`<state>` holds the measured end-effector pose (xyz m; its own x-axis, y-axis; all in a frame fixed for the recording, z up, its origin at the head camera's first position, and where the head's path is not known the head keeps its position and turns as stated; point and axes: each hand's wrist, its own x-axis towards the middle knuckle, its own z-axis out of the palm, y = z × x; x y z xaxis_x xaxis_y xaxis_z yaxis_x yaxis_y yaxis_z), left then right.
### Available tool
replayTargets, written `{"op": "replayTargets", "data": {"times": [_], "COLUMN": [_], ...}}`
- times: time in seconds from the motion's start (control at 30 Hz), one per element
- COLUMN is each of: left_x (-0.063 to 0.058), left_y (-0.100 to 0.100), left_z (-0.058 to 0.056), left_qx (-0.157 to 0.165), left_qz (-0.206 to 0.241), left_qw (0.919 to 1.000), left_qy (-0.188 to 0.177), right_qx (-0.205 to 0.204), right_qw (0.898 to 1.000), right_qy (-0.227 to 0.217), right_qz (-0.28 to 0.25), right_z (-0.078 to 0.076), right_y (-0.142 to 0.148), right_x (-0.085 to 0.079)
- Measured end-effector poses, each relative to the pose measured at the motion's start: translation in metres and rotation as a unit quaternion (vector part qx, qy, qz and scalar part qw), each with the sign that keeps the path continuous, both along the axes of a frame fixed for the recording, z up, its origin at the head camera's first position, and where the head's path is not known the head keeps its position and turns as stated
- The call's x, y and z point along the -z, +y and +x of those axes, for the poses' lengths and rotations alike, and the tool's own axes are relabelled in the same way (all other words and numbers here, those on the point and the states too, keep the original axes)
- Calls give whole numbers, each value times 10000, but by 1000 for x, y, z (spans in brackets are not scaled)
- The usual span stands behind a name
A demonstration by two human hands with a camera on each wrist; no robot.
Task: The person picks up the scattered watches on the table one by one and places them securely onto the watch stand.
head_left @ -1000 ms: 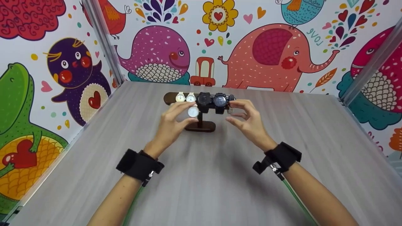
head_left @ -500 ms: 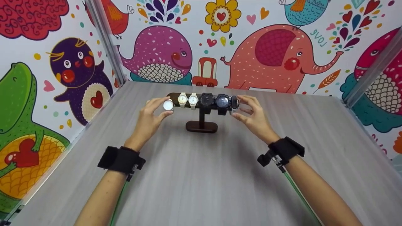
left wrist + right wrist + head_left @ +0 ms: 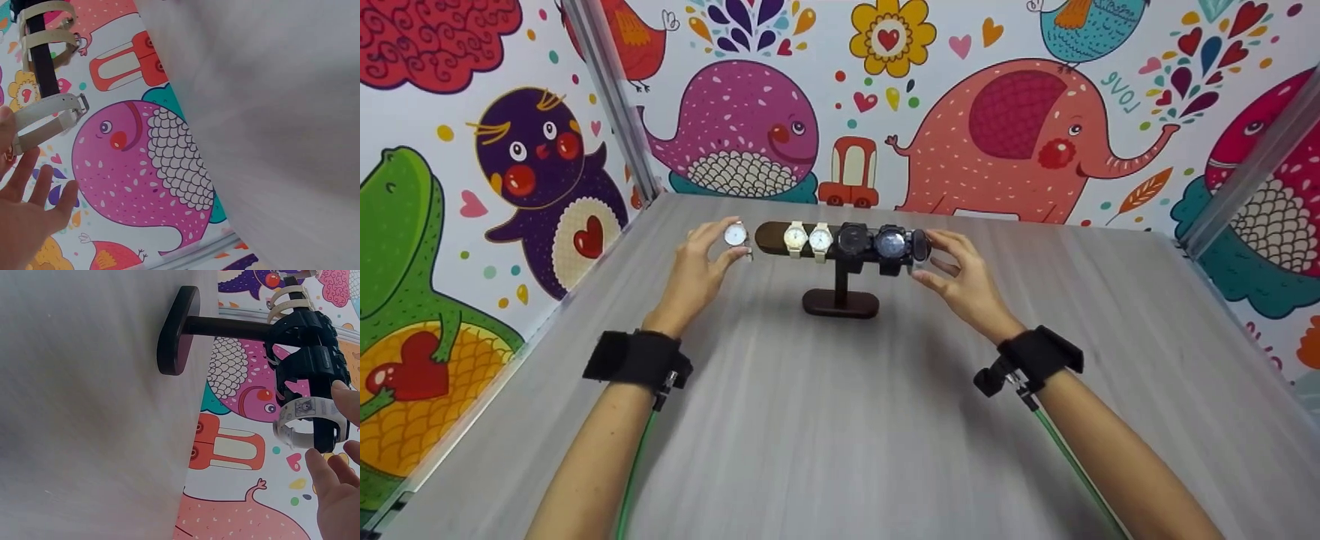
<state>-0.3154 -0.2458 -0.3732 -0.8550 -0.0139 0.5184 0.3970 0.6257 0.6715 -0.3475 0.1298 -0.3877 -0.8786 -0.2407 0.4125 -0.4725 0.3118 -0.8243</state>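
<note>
My left hand [image 3: 690,277] pinches a wristwatch [image 3: 735,234] with a pale round dial, just off the left end of a dark watch stand [image 3: 840,304]. In the left wrist view, its pale strap [image 3: 48,108] forms a closed loop. My right hand [image 3: 966,285] pinches a watch with a dark face [image 3: 920,245] at the stand's right end. That watch's printed whitish strap [image 3: 312,406] loops round the bar in the right wrist view. Between the hands, the bar carries two pale watches [image 3: 808,238] and two bulky black watches [image 3: 871,241].
The stand rises from an oval base on a grey wood-grain table [image 3: 840,420]. Behind it is a wall panel with cartoon animals [image 3: 997,135]. Metal posts [image 3: 611,97] mark the back corners. Black wrist straps [image 3: 634,360] with green cables are on both forearms.
My left hand has carried its watch leftward, from in front of the bar to beyond its left end. My right hand has closed in on the watch at the right end.
</note>
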Motion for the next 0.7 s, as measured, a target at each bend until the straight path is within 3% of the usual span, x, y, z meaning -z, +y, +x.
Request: {"op": "replayTargets", "data": {"times": [0.2,0.4,0.7], "left_x": [4,0,-2], "left_y": [7,13,11], "left_z": [-12,-22,-29], "left_qx": [145,379,704], "left_qz": [-228,-401,-548], "left_qw": [9996,9972,9938], "left_qy": [-114,-514,-662], "right_qx": [4,-38,-52], "right_qw": [9999,9998,9996], "right_qy": [-65,-167,-154], "right_qz": [99,143,232], "right_z": [1,0,-1], "right_y": [-1,-3,-3], "right_x": [2,1,1]}}
